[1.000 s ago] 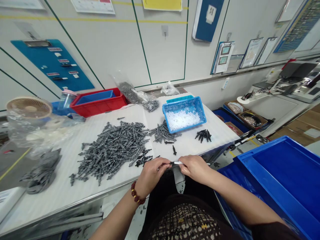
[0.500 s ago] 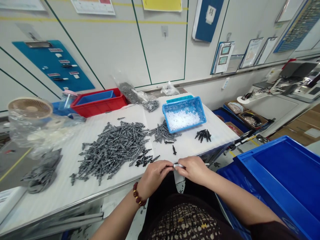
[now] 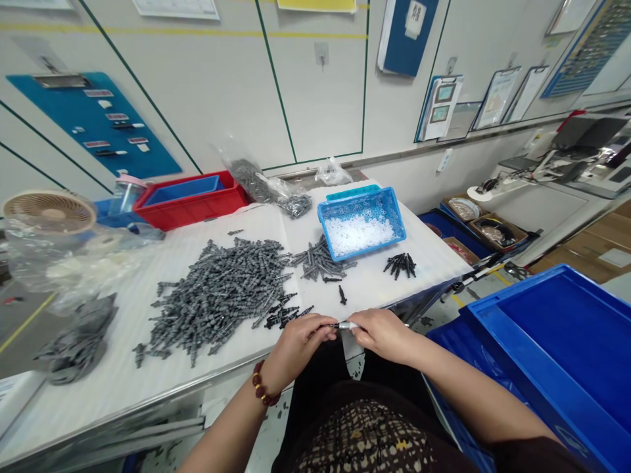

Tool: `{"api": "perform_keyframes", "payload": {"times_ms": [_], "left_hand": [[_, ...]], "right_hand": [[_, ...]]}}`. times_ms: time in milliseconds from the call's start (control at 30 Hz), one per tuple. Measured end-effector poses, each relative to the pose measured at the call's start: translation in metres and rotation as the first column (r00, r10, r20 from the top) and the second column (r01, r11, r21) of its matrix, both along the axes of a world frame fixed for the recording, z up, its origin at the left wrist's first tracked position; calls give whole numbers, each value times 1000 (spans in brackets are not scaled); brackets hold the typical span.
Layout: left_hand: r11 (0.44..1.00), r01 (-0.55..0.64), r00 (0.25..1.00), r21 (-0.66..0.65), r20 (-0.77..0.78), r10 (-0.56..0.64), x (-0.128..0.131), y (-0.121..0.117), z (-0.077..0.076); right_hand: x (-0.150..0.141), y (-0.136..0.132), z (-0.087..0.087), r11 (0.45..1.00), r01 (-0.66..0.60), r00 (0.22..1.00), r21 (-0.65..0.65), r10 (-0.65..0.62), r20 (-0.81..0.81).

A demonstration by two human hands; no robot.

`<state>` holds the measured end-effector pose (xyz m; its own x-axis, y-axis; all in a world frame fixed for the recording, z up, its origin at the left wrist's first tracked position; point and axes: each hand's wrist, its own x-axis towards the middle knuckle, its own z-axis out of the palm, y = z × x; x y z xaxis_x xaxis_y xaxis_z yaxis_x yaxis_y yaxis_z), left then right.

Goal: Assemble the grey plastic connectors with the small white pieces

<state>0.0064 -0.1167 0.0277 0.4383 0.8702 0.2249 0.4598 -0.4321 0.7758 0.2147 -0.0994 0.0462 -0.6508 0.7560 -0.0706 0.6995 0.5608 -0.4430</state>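
Observation:
At the table's front edge, my left hand [image 3: 300, 343] is closed, its fingertips pinching a small dark part [image 3: 334, 325] that is mostly hidden. My right hand [image 3: 380, 336] is wrapped round a slim white pen-like tool [image 3: 348, 325], whose tip points at the dark part; whether they touch I cannot tell. Just beyond my hands lies a single black ribbed part [image 3: 342, 295]. Several black parts [image 3: 282, 316] lie by my left hand, beside a large heap of grey ribbed parts [image 3: 221, 295]. Farther right rests a small cluster of black parts [image 3: 400, 265].
A blue bin [image 3: 362, 223] of small white rings stands at the table's back, near a small grey pile [image 3: 318, 259]. Behind the big heap are a red bin [image 3: 192, 205] and plastic bags [image 3: 290, 200]. Large blue crates [image 3: 547, 328] flank my right arm.
My left hand has shifted slightly left, away from my right hand, so more of the white tool's front shows between them. The view has turned a little.

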Motion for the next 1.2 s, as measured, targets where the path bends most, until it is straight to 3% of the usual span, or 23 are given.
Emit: {"api": "perform_keyframes", "payload": {"times_ms": [300, 567, 767, 833, 967, 1100, 1200], "left_hand": [[999, 8, 1000, -52, 6, -8, 3, -5, 5], [999, -10, 999, 39, -43, 12, 3, -7, 5], [997, -68, 997, -43, -30, 66, -8, -5, -1], [989, -146, 985, 39, -90, 149, -21, 1, -2], [917, -265, 900, 300, -266, 346, -57, 19, 1], [927, -185, 860, 326, -402, 313, -82, 34, 7], [930, -126, 863, 345, -425, 275, -83, 42, 10]], "right_hand": [[-6, -3, -4, 993, 84, 993, 84, -90, 77], [-12, -6, -5, 974, 192, 969, 120, -207, 137], [-9, -1, -8, 970, 220, 961, 100, -233, 151], [-4, 2, -11, 974, 218, 965, 70, -225, 137], [5, 7, -18, 987, 160, 986, 19, -161, 35], [12, 10, -23, 992, 122, 990, -34, -124, -63], [17, 11, -25, 990, 133, 986, -52, -137, -93]]}}
